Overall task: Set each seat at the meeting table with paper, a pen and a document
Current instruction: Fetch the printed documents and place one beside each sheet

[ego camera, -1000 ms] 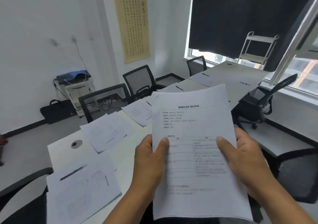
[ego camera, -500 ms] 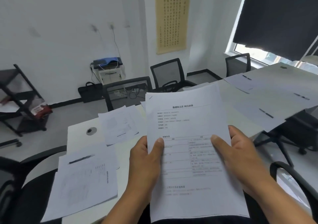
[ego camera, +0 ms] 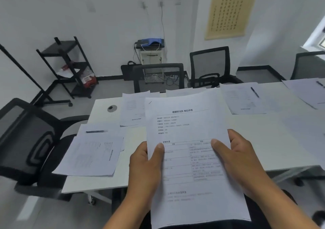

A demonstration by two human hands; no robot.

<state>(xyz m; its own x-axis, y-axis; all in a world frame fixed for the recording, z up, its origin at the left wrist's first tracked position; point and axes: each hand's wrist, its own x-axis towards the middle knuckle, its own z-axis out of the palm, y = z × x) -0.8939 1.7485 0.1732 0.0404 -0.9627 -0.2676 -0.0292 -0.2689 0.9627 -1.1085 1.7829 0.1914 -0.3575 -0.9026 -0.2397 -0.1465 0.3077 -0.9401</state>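
The person holds a printed document (ego camera: 191, 151) in both hands above the near edge of the white worktop (ego camera: 263, 141). The left hand (ego camera: 146, 169) has its grip on the left edge of the document, thumb on the printed face and fingers behind. The right hand (ego camera: 241, 160) has its grip on the right edge in the same way. The sheet is tilted up toward the camera, and its text is upright for the reader.

To the left of the document, a set of papers (ego camera: 91, 153) lies on the worktop end, partly over the edge, with a pen (ego camera: 95, 131) on its far part. Beyond the document, another set (ego camera: 133, 110) lies flat, partly hidden by the held sheet. To the far right of the document, a third set (ego camera: 243, 97) lies with a pen (ego camera: 255, 92) on it.

Black chairs stand around the worktop: one (ego camera: 26, 141) to the left, two (ego camera: 158, 77) beyond it. A black shelf (ego camera: 68, 67) stands by the wall.
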